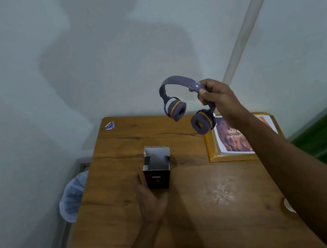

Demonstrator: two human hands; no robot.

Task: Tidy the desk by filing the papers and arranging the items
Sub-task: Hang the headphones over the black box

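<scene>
Purple, orange-ringed headphones (175,109) hang from clasping right fingers (204,92); left fingers (139,181) rest straight against open box (157,179).

Box (157,168) on desk (214,202); picture (229,141) right; headphones (185,103) above.

The open dark box (158,178) stands upright on the wooden counter (204,203). The left grip (150,201) lies at the box's near left corner, fingers straight along its side. Above and right of the box, clear of the counter, the right grip (216,97) curls round the headband of purple headphones (175,110). A framed picture (230,140) lies flat right of the box.
</scene>
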